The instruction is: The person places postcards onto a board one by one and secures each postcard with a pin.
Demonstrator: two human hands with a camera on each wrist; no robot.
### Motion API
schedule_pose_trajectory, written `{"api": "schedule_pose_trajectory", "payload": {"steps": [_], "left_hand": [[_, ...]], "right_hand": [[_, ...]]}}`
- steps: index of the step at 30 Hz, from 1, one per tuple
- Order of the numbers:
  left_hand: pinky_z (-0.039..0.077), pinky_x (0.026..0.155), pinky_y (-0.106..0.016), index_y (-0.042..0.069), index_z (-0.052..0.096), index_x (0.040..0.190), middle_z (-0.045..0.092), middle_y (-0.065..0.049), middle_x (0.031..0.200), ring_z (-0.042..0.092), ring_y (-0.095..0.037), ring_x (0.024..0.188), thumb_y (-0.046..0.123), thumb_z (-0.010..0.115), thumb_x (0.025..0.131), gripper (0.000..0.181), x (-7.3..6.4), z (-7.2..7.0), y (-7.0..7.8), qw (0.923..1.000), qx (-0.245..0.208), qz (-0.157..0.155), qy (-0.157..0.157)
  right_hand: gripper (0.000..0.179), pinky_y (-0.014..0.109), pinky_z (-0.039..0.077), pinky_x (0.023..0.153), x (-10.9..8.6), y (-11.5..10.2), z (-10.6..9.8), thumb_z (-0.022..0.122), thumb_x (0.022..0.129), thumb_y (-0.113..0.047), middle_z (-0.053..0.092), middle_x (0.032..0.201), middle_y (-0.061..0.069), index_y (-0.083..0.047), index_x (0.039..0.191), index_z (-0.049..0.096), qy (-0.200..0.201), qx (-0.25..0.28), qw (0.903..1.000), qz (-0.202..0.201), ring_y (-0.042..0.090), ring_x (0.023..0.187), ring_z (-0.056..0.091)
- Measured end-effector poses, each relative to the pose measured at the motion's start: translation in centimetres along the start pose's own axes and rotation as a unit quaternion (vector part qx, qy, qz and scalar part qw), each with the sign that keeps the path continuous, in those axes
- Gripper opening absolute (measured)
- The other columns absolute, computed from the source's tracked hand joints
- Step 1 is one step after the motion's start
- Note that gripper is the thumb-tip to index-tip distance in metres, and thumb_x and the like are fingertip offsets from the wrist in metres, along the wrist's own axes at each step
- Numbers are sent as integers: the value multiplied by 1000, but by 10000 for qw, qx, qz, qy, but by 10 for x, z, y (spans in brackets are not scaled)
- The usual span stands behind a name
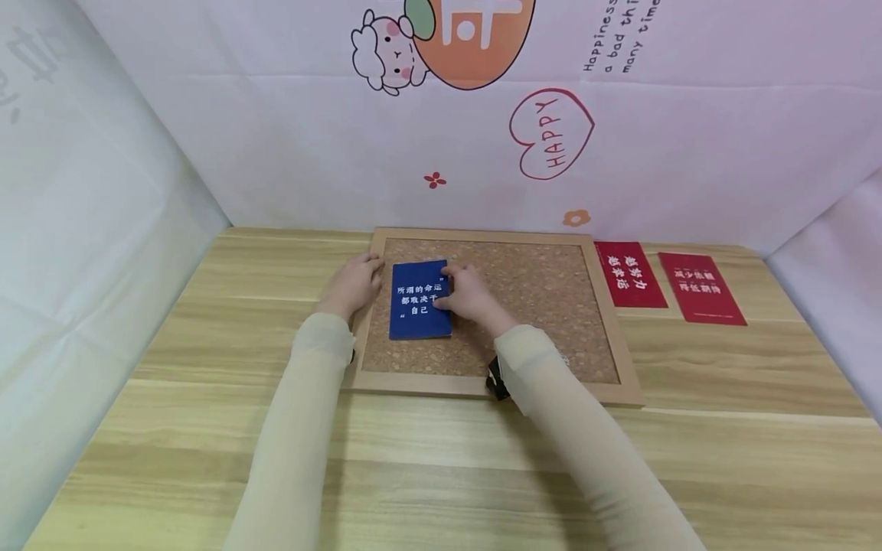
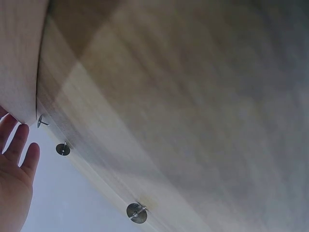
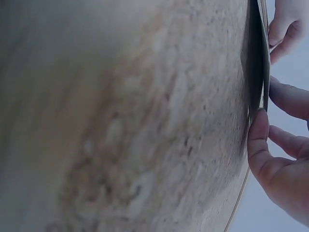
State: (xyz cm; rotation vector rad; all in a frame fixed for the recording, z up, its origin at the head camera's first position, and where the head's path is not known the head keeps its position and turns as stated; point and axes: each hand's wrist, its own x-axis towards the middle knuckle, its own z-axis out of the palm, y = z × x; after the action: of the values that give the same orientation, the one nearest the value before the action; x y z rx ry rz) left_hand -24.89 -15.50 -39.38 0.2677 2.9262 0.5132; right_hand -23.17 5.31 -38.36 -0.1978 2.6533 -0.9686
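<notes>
A blue card (image 1: 420,277) with white Chinese characters lies over the left part of a wood-framed cork board (image 1: 530,283). My right hand (image 1: 472,295) pinches the card's right edge between thumb and fingers. In the right wrist view, the card (image 3: 256,63) is seen nearly edge-on, its near side raised a little from the cork. My left hand (image 1: 353,285) touches the left side of the wooden frame near its upper corner. The left wrist view shows the fingers (image 2: 18,142) of that hand fairly straight against the frame side (image 2: 17,63).
Two red cards, one beside the board (image 1: 630,275) and one farther right (image 1: 703,289), lie on the wood-grain table (image 1: 441,459). Several metal thumbtacks (image 2: 136,212) lie left of the board. A printed white cloth (image 1: 289,138) hangs behind the table.
</notes>
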Motion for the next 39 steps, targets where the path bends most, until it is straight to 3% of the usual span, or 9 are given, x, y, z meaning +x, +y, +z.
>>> {"api": "schedule_pose_trajectory", "payload": {"steps": [26, 33, 39], "left_hand": [[24, 121, -46, 4, 39, 144, 36, -15, 152, 32, -35, 142, 16, 37, 102, 44, -1, -3, 2, 10000, -9, -30, -10], [25, 121, -44, 4, 40, 144, 37, -14, 151, 32, -34, 142, 17, 37, 102, 44, -2, -3, 3, 10000, 0, -74, -31], [24, 121, -44, 4, 41, 143, 37, -15, 151, 32, -34, 142, 17, 37, 102, 43, -1, -2, 3, 10000, -19, -59, -31]], "right_hand": [[75, 43, 35, 116, -4, -12, 6, 77, 80, -22, 32, 147, 23, 0, 142, 41, -272, -760, 9960, -396, 36, 136, 38], [77, 42, 36, 115, -4, -13, 9, 78, 79, -21, 34, 145, 24, -3, 144, 39, -259, -645, 9973, -248, 35, 133, 39], [79, 44, 35, 115, -5, -13, 10, 77, 80, -21, 25, 149, 23, -4, 145, 37, -328, -459, 9983, -111, 35, 137, 33]]}}
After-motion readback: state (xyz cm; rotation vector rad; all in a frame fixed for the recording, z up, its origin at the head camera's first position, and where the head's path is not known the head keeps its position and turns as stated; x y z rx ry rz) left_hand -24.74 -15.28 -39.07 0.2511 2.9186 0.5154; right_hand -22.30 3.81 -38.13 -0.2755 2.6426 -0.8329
